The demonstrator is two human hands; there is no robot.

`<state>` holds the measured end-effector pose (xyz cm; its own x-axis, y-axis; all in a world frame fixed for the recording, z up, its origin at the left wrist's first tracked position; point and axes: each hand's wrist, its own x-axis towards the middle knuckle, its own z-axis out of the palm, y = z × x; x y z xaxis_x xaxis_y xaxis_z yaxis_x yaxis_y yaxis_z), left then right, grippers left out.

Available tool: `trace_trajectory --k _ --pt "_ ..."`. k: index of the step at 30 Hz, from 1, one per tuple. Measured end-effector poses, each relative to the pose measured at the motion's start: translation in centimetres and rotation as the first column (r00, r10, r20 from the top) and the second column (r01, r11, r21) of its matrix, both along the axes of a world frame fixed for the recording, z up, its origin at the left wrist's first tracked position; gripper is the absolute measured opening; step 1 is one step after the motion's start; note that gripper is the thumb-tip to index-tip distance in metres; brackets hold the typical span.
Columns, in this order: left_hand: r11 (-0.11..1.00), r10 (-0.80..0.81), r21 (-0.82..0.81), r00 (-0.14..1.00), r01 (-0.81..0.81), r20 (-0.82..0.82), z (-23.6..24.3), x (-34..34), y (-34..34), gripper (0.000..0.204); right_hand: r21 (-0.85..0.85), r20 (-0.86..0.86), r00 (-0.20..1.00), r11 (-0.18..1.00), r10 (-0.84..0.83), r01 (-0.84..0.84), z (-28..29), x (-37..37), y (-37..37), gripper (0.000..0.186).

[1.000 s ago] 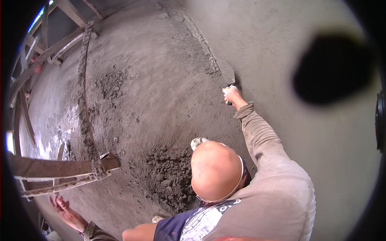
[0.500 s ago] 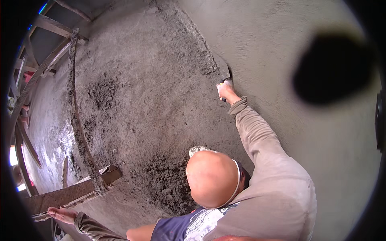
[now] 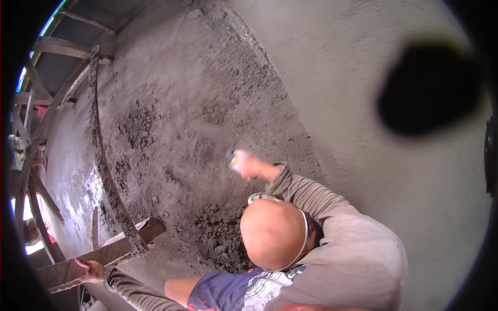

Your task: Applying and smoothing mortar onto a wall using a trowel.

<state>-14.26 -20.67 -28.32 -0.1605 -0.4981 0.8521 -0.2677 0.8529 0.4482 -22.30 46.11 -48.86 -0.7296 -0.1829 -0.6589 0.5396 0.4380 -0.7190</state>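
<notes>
My right hand (image 3: pixel 248 166), blurred, grips a trowel (image 3: pixel 210 132) by its dark and yellow handle. The blade is smeared by motion over rough grey mortar (image 3: pixel 176 114), left of the smoother cement surface (image 3: pixel 342 72). My left hand (image 3: pixel 92 272) is closed on a wooden plank (image 3: pixel 59 274) at the lower left. Below the trowel, my bent knee (image 3: pixel 272 233) partly hides a whitish shoe and sits beside a heap of loose wet mortar (image 3: pixel 220 236).
A mortar-crusted batten (image 3: pixel 101 155) runs down the left to the plank. Timber framing (image 3: pixel 67 46) crowds the left rim, with parts of another person (image 3: pixel 33 230) partly visible behind it. A dark blurred blot hides part of the upper right.
My right hand and trowel have moved down and left from the border with the smooth cement. My left hand, open earlier, has closed on the plank.
</notes>
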Motion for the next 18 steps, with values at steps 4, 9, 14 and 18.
trace_trajectory --k 4,9,14,18 --pt "0.413 -0.263 0.366 0.494 0.834 -0.829 -1.2 -3.2 6.6 0.063 0.358 -0.192 0.972 0.912 -0.138 0.2 -6.4 -3.5 12.0 0.026" --pt "0.957 -0.171 0.227 0.983 0.18 -0.059 -1.1 -1.9 7.3 0.059 0.408 -0.23 0.857 0.754 -0.461 0.515 -5.9 -8.7 18.1 0.034" --pt "0.996 0.065 0.065 0.996 -0.068 0.056 -2.3 2.7 -6.9 0.057 0.388 -0.407 0.859 0.792 -0.311 0.471 -6.8 -11.7 18.5 0.022" --pt "0.977 -0.057 0.21 0.997 0.044 0.059 -2.2 1.0 -1.1 0.057 0.43 -0.39 0.872 0.779 -0.296 0.457 -6.7 -11.7 20.0 0.016"
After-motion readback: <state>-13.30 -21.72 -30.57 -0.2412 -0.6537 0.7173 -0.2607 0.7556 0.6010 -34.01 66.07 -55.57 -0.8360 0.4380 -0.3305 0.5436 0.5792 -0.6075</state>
